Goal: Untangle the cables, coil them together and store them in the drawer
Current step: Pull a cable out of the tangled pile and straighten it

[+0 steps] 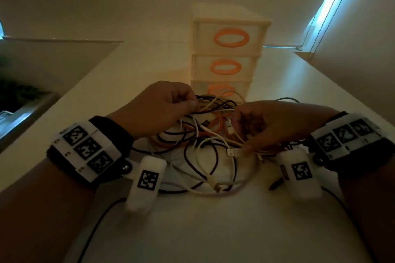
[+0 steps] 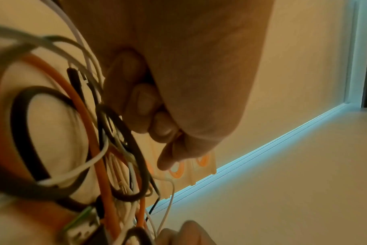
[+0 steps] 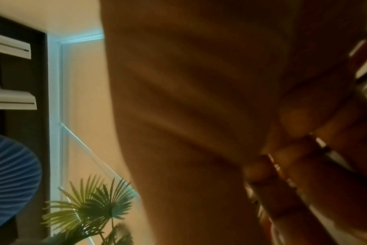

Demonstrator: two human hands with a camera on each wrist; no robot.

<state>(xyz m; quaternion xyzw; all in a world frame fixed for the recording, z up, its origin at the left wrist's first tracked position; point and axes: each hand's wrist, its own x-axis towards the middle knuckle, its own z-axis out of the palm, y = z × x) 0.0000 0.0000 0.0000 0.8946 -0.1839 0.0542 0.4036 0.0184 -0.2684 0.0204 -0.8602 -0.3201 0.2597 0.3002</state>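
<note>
A tangle of black, white and orange cables (image 1: 205,141) lies on the white table (image 1: 213,230) in front of a cream drawer unit (image 1: 228,57) with orange oval handles. My left hand (image 1: 162,107) pinches strands at the tangle's upper left, thumb against curled fingers (image 2: 144,102). The same cables (image 2: 98,149) hang beside that fist in the left wrist view. My right hand (image 1: 273,126) holds thin white strands at the tangle's right side, fingers (image 3: 283,157) curled round them. A white USB plug (image 1: 230,152) sticks out near the right fingertips.
All three drawers of the unit look closed. A thin black lead (image 1: 96,226) trails off the table's front left. A window edge (image 1: 333,0) glows at the right. A palm plant (image 3: 90,208) and wall shelves (image 3: 11,49) show in the right wrist view.
</note>
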